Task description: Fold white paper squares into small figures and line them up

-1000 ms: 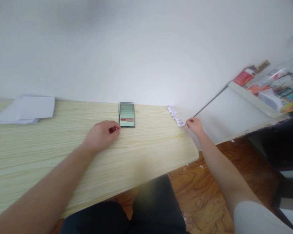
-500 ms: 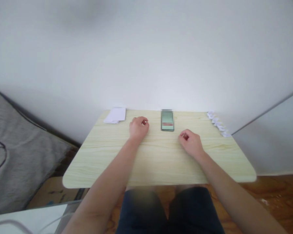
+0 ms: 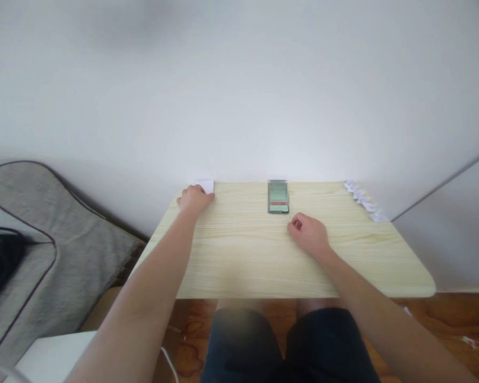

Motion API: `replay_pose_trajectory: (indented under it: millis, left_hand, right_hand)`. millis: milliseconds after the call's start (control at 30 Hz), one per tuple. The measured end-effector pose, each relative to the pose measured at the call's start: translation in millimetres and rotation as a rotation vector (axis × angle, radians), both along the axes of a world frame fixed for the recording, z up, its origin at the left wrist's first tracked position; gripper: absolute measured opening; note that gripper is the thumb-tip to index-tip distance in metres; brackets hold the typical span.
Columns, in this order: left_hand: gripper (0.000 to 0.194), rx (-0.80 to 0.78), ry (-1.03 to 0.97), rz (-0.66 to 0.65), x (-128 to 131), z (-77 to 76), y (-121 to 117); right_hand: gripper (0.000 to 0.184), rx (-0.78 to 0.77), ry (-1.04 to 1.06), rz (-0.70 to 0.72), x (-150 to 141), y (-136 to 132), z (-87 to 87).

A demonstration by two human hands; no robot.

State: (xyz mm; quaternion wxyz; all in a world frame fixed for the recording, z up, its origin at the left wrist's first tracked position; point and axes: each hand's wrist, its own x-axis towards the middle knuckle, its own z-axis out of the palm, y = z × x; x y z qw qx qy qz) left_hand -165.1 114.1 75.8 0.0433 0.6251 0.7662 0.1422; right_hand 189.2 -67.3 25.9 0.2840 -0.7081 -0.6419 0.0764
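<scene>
My left hand [image 3: 195, 199] lies over the stack of white paper sheets [image 3: 206, 185] at the table's far left corner. Its thumb is spread away from the fingers, and it covers most of the sheets. Whether the fingertips press on the paper cannot be made out. My right hand [image 3: 309, 231] rests on the pale wooden table [image 3: 239, 255], fingers curled in toward the thumb, with nothing visible in them. Just beyond it lies a phone [image 3: 278, 197], its screen lit and blurred.
A row of folded white paper pieces [image 3: 365, 201] runs along the table's far right edge. Behind the table rises a white wall [image 3: 239, 96]. Grey cloth with dark piping [image 3: 83, 239] is at the left, and a white surface [image 3: 56, 354] with a cable sits low left.
My left hand has moved left from the middle of the table onto the paper sheets. My right hand has stayed nearly in place. The view has shifted slightly.
</scene>
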Motion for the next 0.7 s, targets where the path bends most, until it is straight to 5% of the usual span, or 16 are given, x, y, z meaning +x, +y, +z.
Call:
replay_pose_trajectory:
  millis: [400,700]
  left_hand:
    - [0.047,-0.254,0.078,-0.052,-22.9,18.0,45.9]
    - [0.044,-0.339,0.117,-0.165,-26.9,24.4,36.4]
  right_hand:
    - [0.019,-0.005,0.008,-0.007,-1.7,1.4,-2.2]
    - [0.019,-0.006,0.015,-0.003,-2.9,0.6,-0.8]
